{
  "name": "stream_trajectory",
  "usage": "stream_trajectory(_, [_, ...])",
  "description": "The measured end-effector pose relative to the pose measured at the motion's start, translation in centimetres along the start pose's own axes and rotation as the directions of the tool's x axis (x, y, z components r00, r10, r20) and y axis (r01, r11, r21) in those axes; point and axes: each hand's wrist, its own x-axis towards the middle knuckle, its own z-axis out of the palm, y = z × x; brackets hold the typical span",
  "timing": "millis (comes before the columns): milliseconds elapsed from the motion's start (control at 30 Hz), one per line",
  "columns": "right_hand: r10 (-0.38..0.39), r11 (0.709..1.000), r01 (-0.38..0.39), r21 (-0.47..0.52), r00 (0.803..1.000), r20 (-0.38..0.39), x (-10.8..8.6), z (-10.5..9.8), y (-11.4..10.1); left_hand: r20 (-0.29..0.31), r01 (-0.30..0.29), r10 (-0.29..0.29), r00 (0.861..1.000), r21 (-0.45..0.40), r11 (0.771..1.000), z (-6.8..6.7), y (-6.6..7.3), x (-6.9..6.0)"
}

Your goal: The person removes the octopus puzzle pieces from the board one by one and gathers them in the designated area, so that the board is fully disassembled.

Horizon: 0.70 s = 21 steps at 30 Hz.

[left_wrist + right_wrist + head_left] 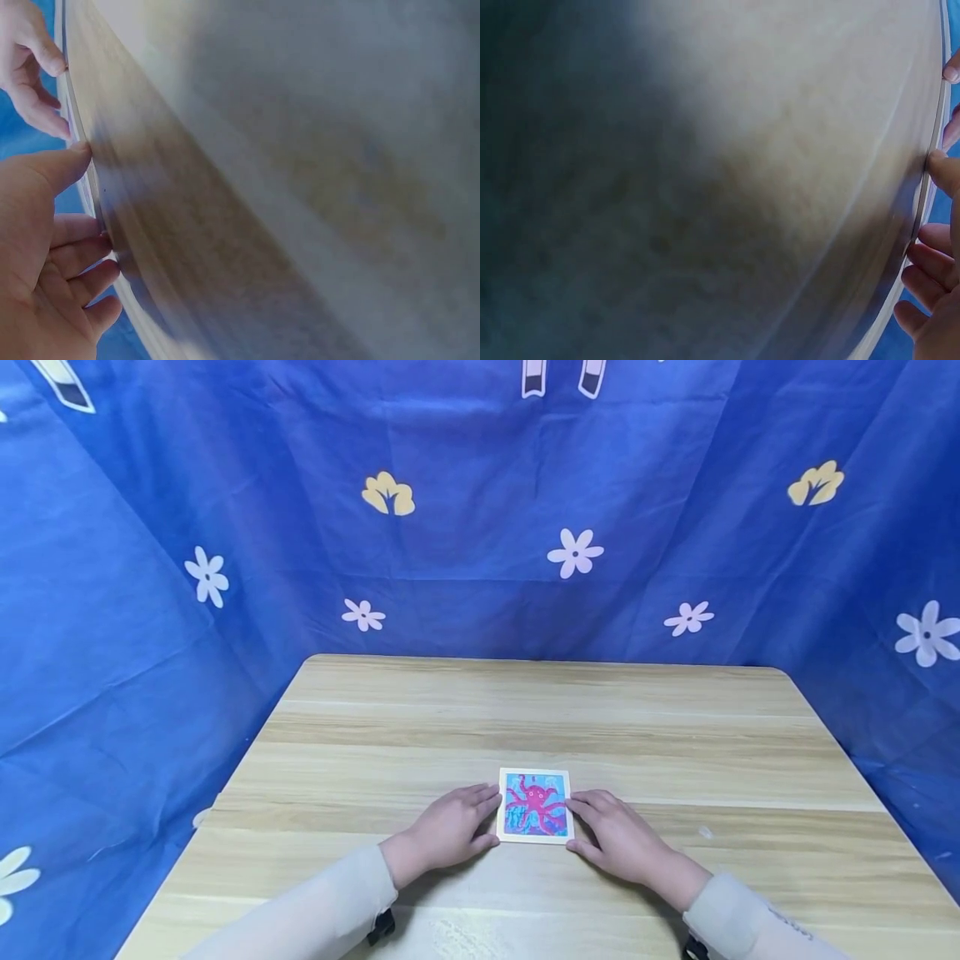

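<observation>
A small square picture board (535, 806) with a pale frame lies flat on the wooden table (540, 710); it shows a pink octopus on blue. On its left side, my left hand (453, 827) touches the frame with fingertips and thumb, the fingers fairly straight. The right hand (618, 837) does the same at the opposite edge, thumb near the lower corner. In the left wrist view, the left hand (45, 247) has thumb and fingers spread along the board's thin edge. The right wrist view has the right hand (937, 255) at the frame's side, partly cut off.
Blue cloth (480, 527) with white flowers and yellow trees hangs behind the table and along both sides. Light sleeves (315, 902) cover the forearms, and a dark strap piece (382, 927) shows under the left one.
</observation>
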Motion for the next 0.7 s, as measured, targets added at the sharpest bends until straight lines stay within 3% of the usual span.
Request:
stream_trajectory(433, [0.005,1.000,-0.004,0.018,1.000,-0.010,0.08,-0.06,0.36,-0.030,-0.009,0.009,1.000,-0.017,1.000,0.22,-0.17,-0.04])
stream_trajectory(700, [0.029,0.998,-0.026,0.057,0.998,-0.048,0.90,-0.27,0.77,-0.009,0.021,-0.022,1.000,-0.052,0.998,-0.02,-0.13,-0.06])
